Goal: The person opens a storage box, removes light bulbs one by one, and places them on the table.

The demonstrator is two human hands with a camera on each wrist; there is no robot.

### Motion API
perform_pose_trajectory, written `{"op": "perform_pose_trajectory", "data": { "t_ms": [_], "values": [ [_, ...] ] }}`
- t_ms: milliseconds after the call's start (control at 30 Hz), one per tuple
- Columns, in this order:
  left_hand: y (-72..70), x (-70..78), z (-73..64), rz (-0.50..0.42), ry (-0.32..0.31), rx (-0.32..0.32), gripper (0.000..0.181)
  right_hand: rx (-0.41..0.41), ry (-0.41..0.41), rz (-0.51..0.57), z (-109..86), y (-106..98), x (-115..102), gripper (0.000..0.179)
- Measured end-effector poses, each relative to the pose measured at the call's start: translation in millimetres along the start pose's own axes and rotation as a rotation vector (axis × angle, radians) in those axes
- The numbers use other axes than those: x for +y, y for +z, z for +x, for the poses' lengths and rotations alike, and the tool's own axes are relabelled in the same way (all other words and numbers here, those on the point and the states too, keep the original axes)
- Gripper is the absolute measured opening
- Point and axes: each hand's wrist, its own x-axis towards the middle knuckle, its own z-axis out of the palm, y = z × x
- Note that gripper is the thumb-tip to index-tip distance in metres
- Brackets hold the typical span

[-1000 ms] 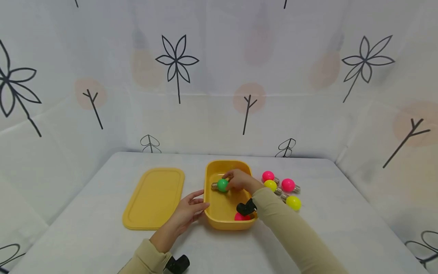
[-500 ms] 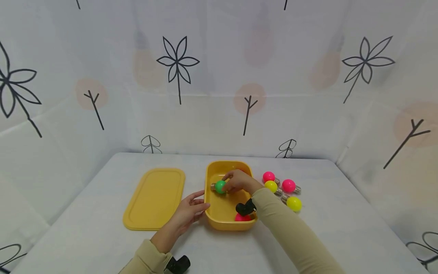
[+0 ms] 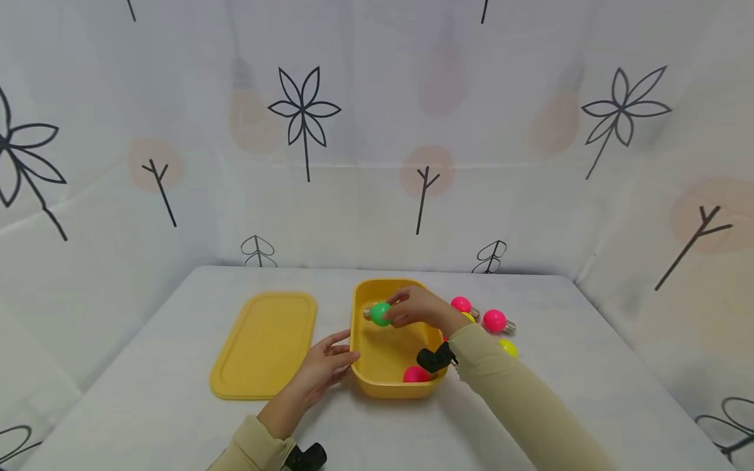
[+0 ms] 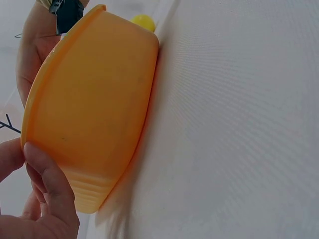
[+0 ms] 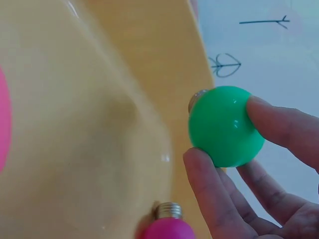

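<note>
A green light bulb (image 3: 381, 314) with a metal screw base is pinched between the thumb and fingers of my right hand (image 3: 417, 307). In the right wrist view the bulb (image 5: 227, 127) hangs over the side of a deep yellow plastic box (image 3: 365, 366), its base pointing away from the palm. My left hand (image 3: 324, 363) holds the box's left rim; the left wrist view shows thumb and fingers at the rim (image 4: 31, 109). Inside the box lies a pink bulb (image 3: 415, 373) near the front. The right wrist view also shows a pink bulb (image 5: 168, 230) low against the wall.
To the left of the box lies a flat yellow lid (image 3: 265, 347). Pink bulbs (image 3: 495, 320) and yellow bulbs (image 3: 508, 347) lie to its right, partly hidden by the right sleeve (image 3: 518, 386). A patterned cloth (image 3: 365, 216) hangs behind the table.
My right hand has lifted a little with the green bulb, up from the box floor. The right forearm has shifted right and now covers more of the yellow bulbs. My left hand stays at the rim.
</note>
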Motion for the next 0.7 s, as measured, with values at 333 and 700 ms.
{"op": "perform_pose_trajectory", "data": {
  "t_ms": [333,700],
  "values": [
    [-0.1,1.0,-5.7,0.007,0.001,0.003,0.058,0.090,-0.059,-0.031,-29.2,-4,-3,0.040],
    [0.6,1.4,-8.5,0.006,-0.003,0.003,0.058,0.199,-0.158,-0.070,-62.4,-6,6,0.042]
  ]
}}
